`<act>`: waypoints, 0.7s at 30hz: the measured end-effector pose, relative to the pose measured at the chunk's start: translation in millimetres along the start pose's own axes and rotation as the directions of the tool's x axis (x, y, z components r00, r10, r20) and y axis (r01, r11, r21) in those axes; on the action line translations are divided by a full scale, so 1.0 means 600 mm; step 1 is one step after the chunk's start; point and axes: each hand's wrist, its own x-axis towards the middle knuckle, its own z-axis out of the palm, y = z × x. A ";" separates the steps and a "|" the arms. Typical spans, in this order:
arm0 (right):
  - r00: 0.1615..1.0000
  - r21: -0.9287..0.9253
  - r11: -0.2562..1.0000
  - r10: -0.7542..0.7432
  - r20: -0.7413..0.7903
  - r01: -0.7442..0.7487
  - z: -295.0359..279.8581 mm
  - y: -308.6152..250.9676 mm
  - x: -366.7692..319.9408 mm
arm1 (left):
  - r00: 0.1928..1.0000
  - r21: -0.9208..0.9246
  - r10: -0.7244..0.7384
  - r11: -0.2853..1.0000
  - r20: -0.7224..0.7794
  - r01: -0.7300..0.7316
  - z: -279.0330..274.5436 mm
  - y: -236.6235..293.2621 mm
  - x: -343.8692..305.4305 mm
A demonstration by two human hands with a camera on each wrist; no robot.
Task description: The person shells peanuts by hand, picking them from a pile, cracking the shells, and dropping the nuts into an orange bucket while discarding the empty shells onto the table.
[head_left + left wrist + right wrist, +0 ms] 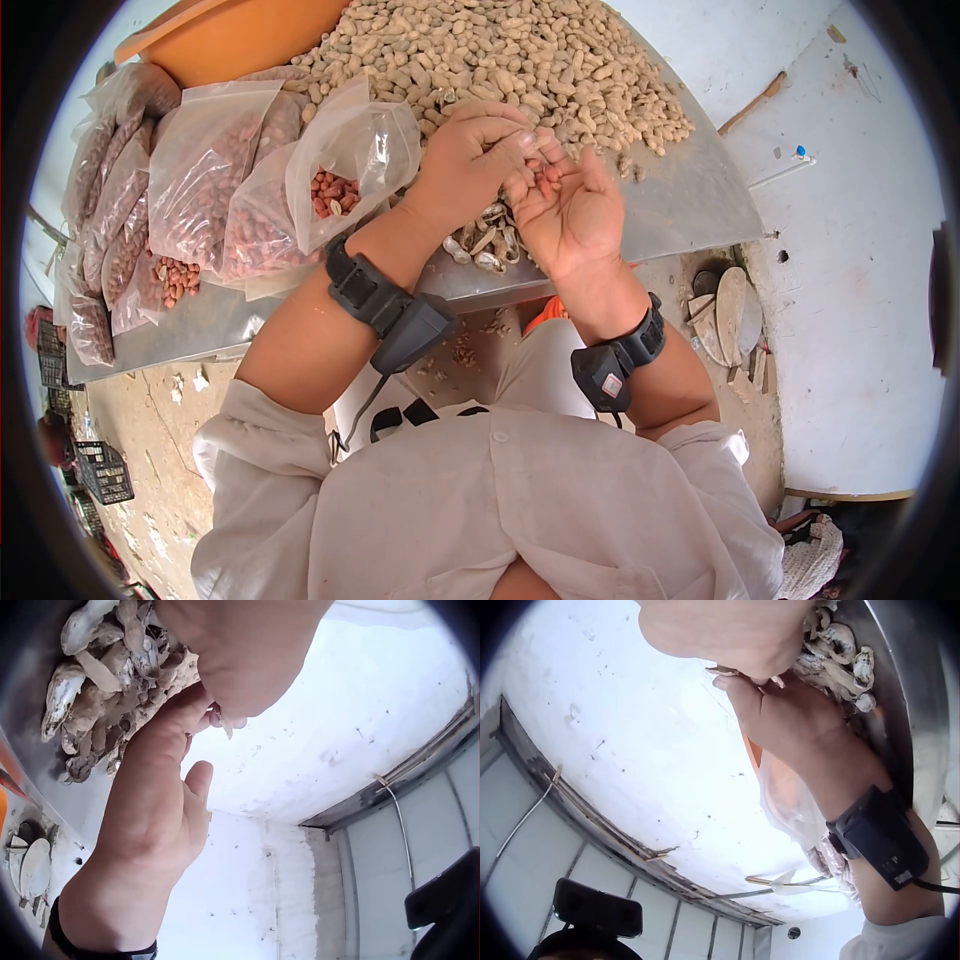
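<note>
My left hand (465, 165) is back-up over the table's near side, its thumb and fingertips pinching a pale peanut shell (543, 142). Beside it, my right hand (575, 215) is turned palm up, with curled fingers cupping several red peanut kernels (547, 178). The two hands meet at the fingertips, and the left fingers partly hide the shell. A small heap of cracked, empty shells (488, 240) lies under the hands at the table's edge. In the left wrist view, a thin shell piece (227, 727) sticks out from the fingertips.
A large pile of unshelled peanuts (500, 55) covers the back of the metal table (690, 210). Left stand filled plastic bags (205, 180) and an open bag (355, 150) with red kernels. An orange basin (240, 40) is behind them. Black crates (103, 472) stand on the floor.
</note>
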 end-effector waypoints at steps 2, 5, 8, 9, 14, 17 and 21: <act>0.998 -0.023 1.000 -0.006 -0.059 0.005 0.009 0.002 0.000 | 0.988 -0.211 -0.149 0.965 0.048 0.156 -0.004 0.013 0.001; 0.987 -0.095 0.995 -0.036 -0.155 0.021 0.025 0.010 -0.004 | 0.915 -0.511 -0.375 0.764 0.147 0.395 -0.007 0.034 0.002; 0.978 -0.135 0.991 -0.043 -0.206 0.015 0.024 0.011 -0.005 | 0.901 -0.562 -0.431 0.732 0.059 0.386 -0.005 0.017 0.002; 0.976 -0.140 0.990 -0.040 -0.216 0.010 0.022 0.010 -0.005 | 0.906 -0.544 -0.423 0.760 0.002 0.357 -0.002 0.019 0.001; 0.979 -0.207 0.978 -0.047 -0.199 0.005 0.016 -0.002 -0.005 | 0.942 -0.277 -0.319 0.919 -0.101 0.281 -0.003 0.006 0.000; 0.996 -0.330 0.944 -0.022 -0.081 -0.006 0.026 -0.025 0.001 | 0.989 0.174 -0.112 0.976 -0.097 0.128 -0.001 0.009 -0.002; 0.968 -0.650 0.754 0.219 0.123 -0.088 0.086 -0.042 0.016 | 0.997 0.422 0.022 0.905 0.071 -0.050 0.010 -0.005 -0.009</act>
